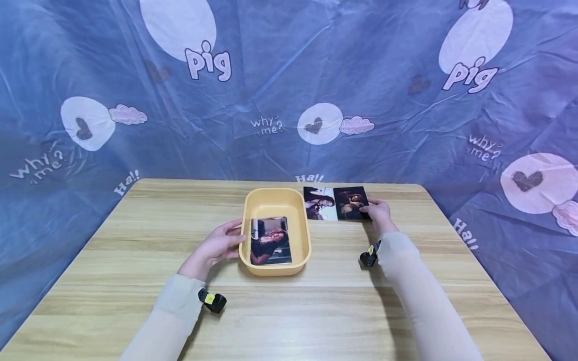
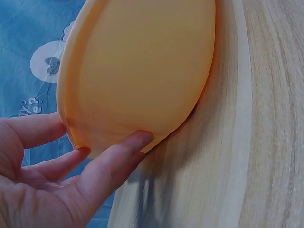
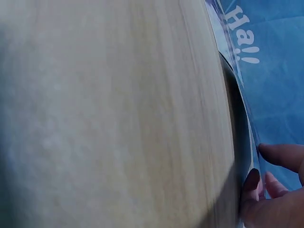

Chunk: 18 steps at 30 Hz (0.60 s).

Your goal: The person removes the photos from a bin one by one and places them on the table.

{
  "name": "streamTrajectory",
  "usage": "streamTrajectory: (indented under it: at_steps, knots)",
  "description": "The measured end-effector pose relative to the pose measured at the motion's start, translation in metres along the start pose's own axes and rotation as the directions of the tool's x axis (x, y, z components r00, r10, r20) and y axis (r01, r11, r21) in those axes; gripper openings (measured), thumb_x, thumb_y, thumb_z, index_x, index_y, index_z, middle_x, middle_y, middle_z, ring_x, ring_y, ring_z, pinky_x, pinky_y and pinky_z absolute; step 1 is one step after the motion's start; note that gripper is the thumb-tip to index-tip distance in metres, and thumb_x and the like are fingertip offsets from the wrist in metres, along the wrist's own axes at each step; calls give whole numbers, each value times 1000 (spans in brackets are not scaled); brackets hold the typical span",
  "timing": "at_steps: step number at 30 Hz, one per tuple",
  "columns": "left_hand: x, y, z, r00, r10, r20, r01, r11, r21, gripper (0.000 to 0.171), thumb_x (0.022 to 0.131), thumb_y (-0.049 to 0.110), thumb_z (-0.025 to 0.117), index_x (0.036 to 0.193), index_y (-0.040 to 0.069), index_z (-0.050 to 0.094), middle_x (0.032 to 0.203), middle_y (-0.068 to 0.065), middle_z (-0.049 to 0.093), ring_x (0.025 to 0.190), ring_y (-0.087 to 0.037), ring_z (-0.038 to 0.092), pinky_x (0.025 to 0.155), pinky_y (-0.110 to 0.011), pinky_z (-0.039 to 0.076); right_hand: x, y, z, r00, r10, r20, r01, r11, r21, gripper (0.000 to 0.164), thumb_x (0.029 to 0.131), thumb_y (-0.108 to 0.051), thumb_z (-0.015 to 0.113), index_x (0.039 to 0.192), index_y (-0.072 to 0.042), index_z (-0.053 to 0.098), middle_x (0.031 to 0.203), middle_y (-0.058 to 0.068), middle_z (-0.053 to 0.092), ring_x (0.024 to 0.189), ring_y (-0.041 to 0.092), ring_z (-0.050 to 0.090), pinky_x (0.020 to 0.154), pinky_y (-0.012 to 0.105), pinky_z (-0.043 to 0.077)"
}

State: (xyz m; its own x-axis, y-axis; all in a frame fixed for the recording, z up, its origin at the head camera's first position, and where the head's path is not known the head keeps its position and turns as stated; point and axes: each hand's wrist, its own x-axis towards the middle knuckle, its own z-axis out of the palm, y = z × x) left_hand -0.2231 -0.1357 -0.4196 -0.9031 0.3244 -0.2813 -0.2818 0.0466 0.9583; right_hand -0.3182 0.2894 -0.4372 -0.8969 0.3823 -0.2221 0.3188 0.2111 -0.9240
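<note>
My left hand (image 1: 220, 244) holds a yellow rectangular plastic bin (image 1: 299, 235) by its left wall, the thumb at the rim. In the left wrist view the fingers (image 2: 128, 149) rest against the bin's side. A glossy photo print (image 1: 271, 243) of a long-haired figure lies inside the bin. To the right, my right hand (image 1: 381, 214) pinches the right edge of a dark photo print (image 1: 351, 200). Its left edge meets a lighter photo print (image 1: 321, 203) beside the bin. The right wrist view catches the dark print (image 3: 240, 123) nearly edge-on, slightly bowed.
Everything stands on a light wood-grain table (image 1: 280, 316). Behind its far edge hangs a blue cloth (image 1: 262, 85) with printed words and pale shapes. A small black camera (image 1: 213, 301) is strapped to the left wrist, and another black camera (image 1: 369, 256) to the right.
</note>
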Motion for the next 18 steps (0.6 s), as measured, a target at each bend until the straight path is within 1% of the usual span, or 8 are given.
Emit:
streamTrajectory:
  at_steps: [3, 5, 12, 14, 18]
  knots:
    - [-1, 1, 0, 1000, -2, -2, 2, 1000, 1, 64, 97, 1, 46, 153, -1, 15, 154, -31, 23, 134, -48, 39, 91, -47, 57, -3, -2, 1, 1000, 0, -7, 0, 1000, 10, 59, 86, 8, 55, 143, 7, 39, 150, 26, 37, 135, 32, 40, 116, 38, 35]
    - [-1, 1, 0, 1000, -2, -3, 2, 1000, 2, 64, 97, 1, 46, 153, -1, 15, 154, -31, 23, 134, -47, 39, 91, -47, 57, -5, -4, 2, 1000, 1, -13, -1, 1000, 5, 59, 86, 8, 55, 142, 8, 39, 151, 26, 35, 137, 32, 37, 118, 39, 33]
    - [-1, 2, 0, 1000, -5, -6, 5, 1000, 6, 64, 97, 1, 47, 153, 0, 16, 154, -31, 24, 133, -47, 41, 91, -46, 57, -10, -7, 4, 1000, -3, 0, 3, 999, -32, 61, 85, 5, 57, 142, 10, 37, 151, 27, 33, 140, 35, 33, 119, 41, 31]
    - [-1, 1, 0, 1000, -6, -3, 6, 1000, 3, 64, 97, 0, 47, 153, -1, 16, 154, -31, 23, 133, -47, 40, 92, -46, 57, -11, -8, 5, 1000, -4, 9, 4, 1000, -24, 62, 86, 4, 57, 144, 10, 34, 152, 28, 31, 140, 37, 33, 119, 42, 31]
    - [-1, 1, 1, 1000, -2, 0, 2, 1000, -3, 64, 97, 0, 47, 153, -1, 15, 154, -31, 23, 134, -47, 39, 93, -47, 56, -15, -14, 4, 1000, -11, 26, 10, 999, 48, 70, 90, -1, 56, 151, 4, 22, 156, 26, 23, 142, 36, 29, 120, 43, 29]
